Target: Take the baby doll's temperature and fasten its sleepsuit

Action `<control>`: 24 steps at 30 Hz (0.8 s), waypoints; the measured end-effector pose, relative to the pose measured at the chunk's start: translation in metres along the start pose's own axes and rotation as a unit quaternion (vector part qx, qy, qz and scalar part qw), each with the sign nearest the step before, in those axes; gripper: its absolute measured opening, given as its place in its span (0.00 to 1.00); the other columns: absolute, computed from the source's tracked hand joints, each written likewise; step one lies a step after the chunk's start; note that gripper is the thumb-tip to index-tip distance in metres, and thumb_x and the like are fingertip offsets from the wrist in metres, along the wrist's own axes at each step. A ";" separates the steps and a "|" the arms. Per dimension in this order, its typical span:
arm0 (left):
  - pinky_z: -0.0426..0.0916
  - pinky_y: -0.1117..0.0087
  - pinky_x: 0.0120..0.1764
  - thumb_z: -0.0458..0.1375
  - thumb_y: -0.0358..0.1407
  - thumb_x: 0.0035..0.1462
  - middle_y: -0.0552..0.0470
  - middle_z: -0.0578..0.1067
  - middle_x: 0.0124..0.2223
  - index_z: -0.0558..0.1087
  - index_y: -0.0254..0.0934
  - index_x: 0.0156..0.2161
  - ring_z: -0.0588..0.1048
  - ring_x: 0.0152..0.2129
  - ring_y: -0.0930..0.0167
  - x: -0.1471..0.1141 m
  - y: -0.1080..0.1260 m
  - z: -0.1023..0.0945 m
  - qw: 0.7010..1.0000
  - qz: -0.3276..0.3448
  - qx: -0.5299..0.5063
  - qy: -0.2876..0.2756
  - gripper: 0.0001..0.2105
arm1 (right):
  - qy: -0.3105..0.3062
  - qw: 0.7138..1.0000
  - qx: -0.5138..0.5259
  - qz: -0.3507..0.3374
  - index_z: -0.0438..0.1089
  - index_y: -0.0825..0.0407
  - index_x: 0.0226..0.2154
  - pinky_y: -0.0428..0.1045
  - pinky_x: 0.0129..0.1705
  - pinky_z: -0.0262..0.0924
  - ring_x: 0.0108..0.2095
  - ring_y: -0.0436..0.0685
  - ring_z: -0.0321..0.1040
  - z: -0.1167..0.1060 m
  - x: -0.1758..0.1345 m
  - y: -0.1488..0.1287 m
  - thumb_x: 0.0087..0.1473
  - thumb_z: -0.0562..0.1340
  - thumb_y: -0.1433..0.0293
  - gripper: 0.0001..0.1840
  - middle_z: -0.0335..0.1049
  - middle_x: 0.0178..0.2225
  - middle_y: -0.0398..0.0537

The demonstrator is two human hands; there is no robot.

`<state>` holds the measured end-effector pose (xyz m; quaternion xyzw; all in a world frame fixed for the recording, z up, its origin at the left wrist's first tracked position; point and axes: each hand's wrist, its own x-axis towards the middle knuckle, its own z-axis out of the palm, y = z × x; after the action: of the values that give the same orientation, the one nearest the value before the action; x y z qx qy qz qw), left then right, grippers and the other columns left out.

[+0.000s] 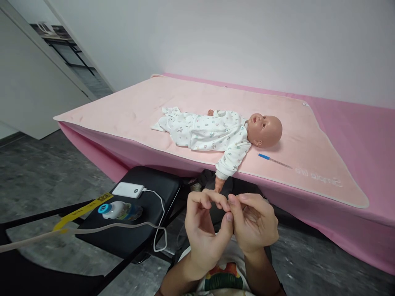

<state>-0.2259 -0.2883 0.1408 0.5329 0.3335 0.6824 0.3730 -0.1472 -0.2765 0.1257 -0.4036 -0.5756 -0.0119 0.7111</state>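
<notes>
My left hand (205, 228) and my right hand (256, 222) meet in front of me, just short of the table edge. The fingers of both are curled, and their fingertips pinch together where the hands touch. Whatever lies between the fingertips, if anything, is too small to make out. Just beyond them a baby doll (206, 131) lies on its back in a white printed sleepsuit, its head to the right. One doll arm hangs over the edge, its small hand (219, 183) close to my left fingers. A slim thermometer-like stick with a blue end (274, 161) lies beside the doll's head.
A pale pink blanket (123, 111) covers the pink-draped table (354, 127) against the wall. On a black chair (154, 181) at left are a white power bank (128, 190) with a cable (135, 225) and a blue-capped bottle (120, 210). A yellow tag (83, 211) hangs on the cable.
</notes>
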 end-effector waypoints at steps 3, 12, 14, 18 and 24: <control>0.66 0.71 0.35 0.57 0.31 0.55 0.56 0.65 0.28 0.54 0.40 0.34 0.66 0.27 0.75 0.002 -0.002 -0.003 0.998 -0.047 -0.034 -0.020 0.12 | -0.008 0.999 -0.022 -0.035 0.68 0.50 0.38 0.42 0.27 0.68 0.24 0.47 0.71 0.000 0.003 0.002 0.50 0.64 0.81 0.14 0.72 0.24 0.39; 0.61 0.75 0.31 0.55 0.29 0.54 0.56 0.65 0.28 0.53 0.40 0.34 0.62 0.26 0.76 0.007 -0.005 -0.012 0.996 -0.072 -0.037 -0.048 0.12 | -0.067 0.989 -0.046 -0.127 0.67 0.53 0.39 0.42 0.30 0.71 0.26 0.46 0.72 -0.004 0.010 0.003 0.50 0.64 0.81 0.14 0.74 0.25 0.39; 0.61 0.75 0.31 0.55 0.28 0.53 0.56 0.65 0.28 0.53 0.40 0.33 0.61 0.25 0.76 0.007 -0.005 -0.015 0.996 -0.071 -0.032 -0.048 0.12 | -0.063 0.988 -0.048 -0.135 0.67 0.53 0.39 0.41 0.31 0.71 0.26 0.46 0.72 -0.002 0.010 0.003 0.50 0.64 0.81 0.13 0.74 0.25 0.40; 0.60 0.75 0.30 0.55 0.26 0.52 0.56 0.66 0.28 0.52 0.40 0.32 0.60 0.24 0.76 0.008 -0.003 -0.017 0.996 -0.073 -0.017 -0.048 0.13 | -0.060 0.988 -0.051 -0.133 0.67 0.52 0.39 0.42 0.29 0.72 0.25 0.47 0.72 0.000 0.010 0.005 0.50 0.64 0.80 0.13 0.74 0.25 0.38; 0.59 0.76 0.29 0.55 0.25 0.52 0.58 0.64 0.27 0.52 0.40 0.31 0.59 0.24 0.76 0.009 0.001 -0.018 0.996 -0.068 0.004 -0.053 0.13 | -0.051 0.990 -0.049 -0.126 0.67 0.52 0.37 0.42 0.27 0.71 0.24 0.46 0.71 0.001 0.012 0.004 0.52 0.63 0.79 0.10 0.73 0.23 0.38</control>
<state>-0.2450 -0.2816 0.1420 0.5456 0.3515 0.6248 0.4339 -0.1425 -0.2679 0.1332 -0.3618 -0.6560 -0.1090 0.6534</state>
